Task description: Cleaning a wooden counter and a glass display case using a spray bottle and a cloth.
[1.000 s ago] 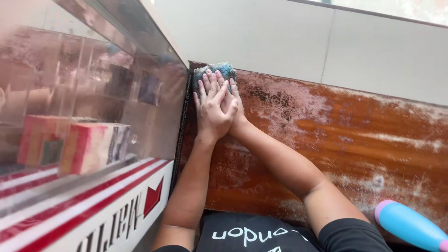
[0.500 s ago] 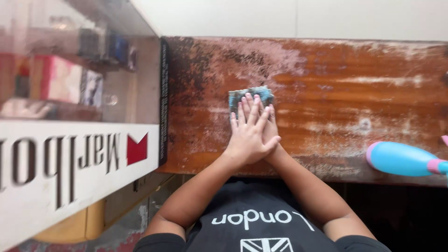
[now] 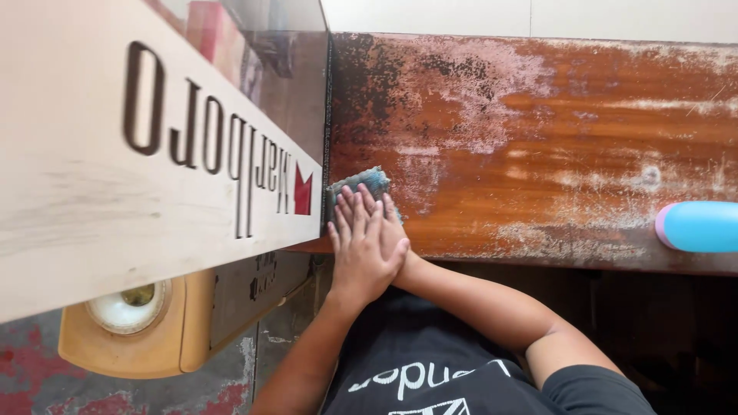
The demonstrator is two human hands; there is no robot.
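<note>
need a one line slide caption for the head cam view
Both hands, left hand stacked on right hand, press a blue-grey cloth onto a worn wooden counter beside a glass display case.

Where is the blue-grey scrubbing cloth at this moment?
In the head view, the blue-grey scrubbing cloth lies on the worn reddish-brown wooden counter, near its front edge, under the fingers of both stacked hands, beside the glass display case.

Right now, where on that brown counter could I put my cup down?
The wooden counter is bare between the stacked hands, left hand uppermost, and the blue bottle, back to the white wall. It is crowded by the display case, where the hands press a sponge.
</note>
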